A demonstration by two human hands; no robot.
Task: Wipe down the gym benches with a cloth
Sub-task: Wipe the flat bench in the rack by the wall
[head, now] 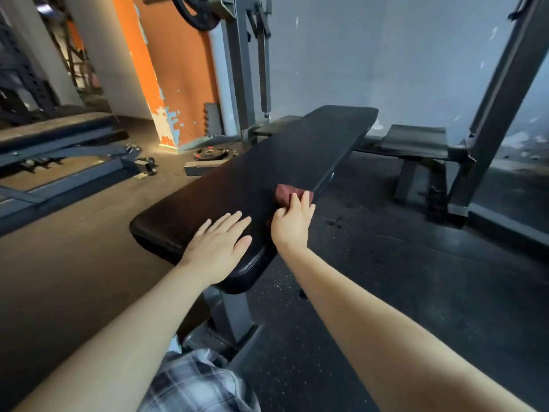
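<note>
A long black padded bench [267, 162] runs from the near centre away to the upper right. My left hand [218, 243] lies flat on its near end, fingers straight and spread. My right hand [292, 220] presses a dark red cloth [286, 193] onto the bench's right edge, fingers stretched over the cloth. Most of the cloth sticks out beyond the fingertips; part of it is hidden under the palm.
A grey rack upright [240, 69] with a weight plate stands behind the bench's far end. A second rack post [502, 84] and a low step [416, 141] are at right. Another bench [59, 135] lies at left. A plate [209, 153] lies on the floor by an orange pillar [175, 69].
</note>
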